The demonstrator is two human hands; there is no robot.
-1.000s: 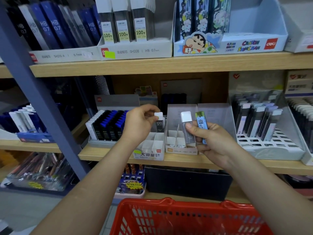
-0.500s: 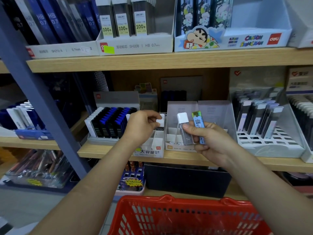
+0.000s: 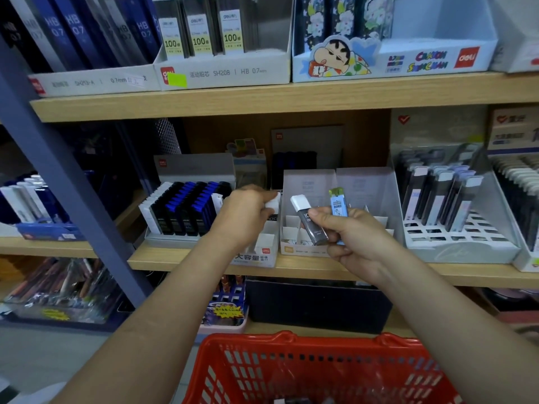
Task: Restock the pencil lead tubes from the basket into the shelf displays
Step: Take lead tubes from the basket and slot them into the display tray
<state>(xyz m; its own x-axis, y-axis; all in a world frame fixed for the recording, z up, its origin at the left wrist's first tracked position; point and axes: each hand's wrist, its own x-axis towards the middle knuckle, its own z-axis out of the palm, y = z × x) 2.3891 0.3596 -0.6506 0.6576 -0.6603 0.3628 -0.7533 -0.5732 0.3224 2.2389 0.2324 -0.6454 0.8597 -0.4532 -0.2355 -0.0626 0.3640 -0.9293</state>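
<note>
My left hand [image 3: 243, 215] pinches a white-capped dark lead tube [image 3: 273, 203] and holds it down in a slot of the small white display box [image 3: 264, 252] on the middle shelf. My right hand [image 3: 354, 237] hangs in front of the neighbouring white divided box [image 3: 294, 249]. It grips two tubes: a grey one with a white cap [image 3: 309, 220] and a light blue one with a green top [image 3: 338, 204]. The red basket [image 3: 291, 365] sits below both arms, with a few tubes dimly visible at its bottom.
A tray of black and blue tubes [image 3: 186, 209] stands left of my left hand. A white slotted rack of grey tubes [image 3: 443, 205] stands to the right. The upper shelf [image 3: 262, 96] carries boxes of lead packs. A blue upright post [image 3: 58, 170] crosses the left side.
My left hand has lowered its white-capped tube into the small box's slot. My right hand has stayed nearly still, its two tubes tilted slightly more to the left.
</note>
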